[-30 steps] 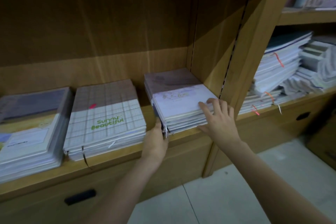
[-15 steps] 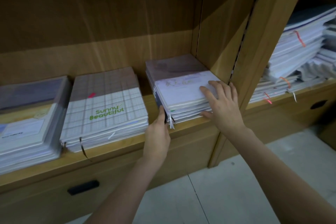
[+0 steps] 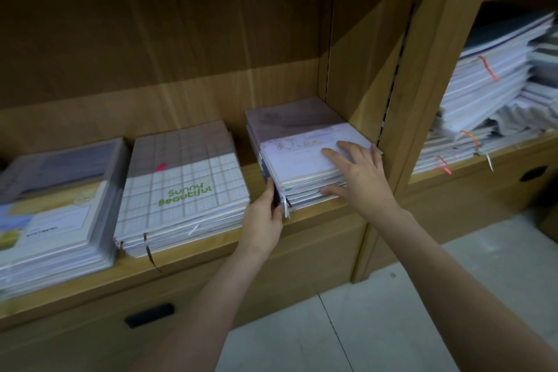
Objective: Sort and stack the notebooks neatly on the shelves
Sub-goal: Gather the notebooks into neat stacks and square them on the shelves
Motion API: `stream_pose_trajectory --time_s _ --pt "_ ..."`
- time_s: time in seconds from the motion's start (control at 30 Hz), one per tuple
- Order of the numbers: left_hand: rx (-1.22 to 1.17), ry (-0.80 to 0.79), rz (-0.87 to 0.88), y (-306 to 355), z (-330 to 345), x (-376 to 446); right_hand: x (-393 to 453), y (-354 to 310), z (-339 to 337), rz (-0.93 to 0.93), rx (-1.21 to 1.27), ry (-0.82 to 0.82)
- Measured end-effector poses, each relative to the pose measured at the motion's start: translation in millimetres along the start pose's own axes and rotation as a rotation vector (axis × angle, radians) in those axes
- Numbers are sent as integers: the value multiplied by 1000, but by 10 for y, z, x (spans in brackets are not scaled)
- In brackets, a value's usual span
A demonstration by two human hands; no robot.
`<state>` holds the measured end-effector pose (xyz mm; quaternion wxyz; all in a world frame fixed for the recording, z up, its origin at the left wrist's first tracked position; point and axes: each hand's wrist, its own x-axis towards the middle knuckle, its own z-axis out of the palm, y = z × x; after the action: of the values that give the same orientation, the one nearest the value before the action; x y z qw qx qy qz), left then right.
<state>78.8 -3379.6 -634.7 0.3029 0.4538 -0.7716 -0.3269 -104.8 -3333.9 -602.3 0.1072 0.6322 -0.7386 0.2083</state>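
Three notebook stacks — two hands steadying one.

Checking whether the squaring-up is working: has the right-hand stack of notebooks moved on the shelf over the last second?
Yes. The right-hand stack has slid right, toward the upright divider, closing the gap.
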Motion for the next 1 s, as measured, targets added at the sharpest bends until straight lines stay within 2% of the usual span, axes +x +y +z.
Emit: stream_pose_trajectory --time_s 0.13,0.27,0.43,0.53,0.7,0.83,0.9,1.0 --pt "44 31 -49 85 19 -6 20 -68 -47 29 -35 -107" --pt "51 -48 -76 149 -63 -14 1 -135 -137 24 -56 -218" --pt "-108 94 -54 260 -105 -4 25 -23 -210 -20 74 -142" --pt "-68 119 -22 261 -128 26 37 -39 -175 -12 105 -111" --pt "36 139 58 233 -135 -10 68 -116 -115 -8 42 -162" --pt "123 136 87 216 -167 -16 79 -119 -119 -23 50 -151" --pt "81 108 71 222 -184 8 72 -120 -112 -27 72 -138" --pt "-55 -22 21 244 -270 17 101 -105 -145 -28 104 -201"
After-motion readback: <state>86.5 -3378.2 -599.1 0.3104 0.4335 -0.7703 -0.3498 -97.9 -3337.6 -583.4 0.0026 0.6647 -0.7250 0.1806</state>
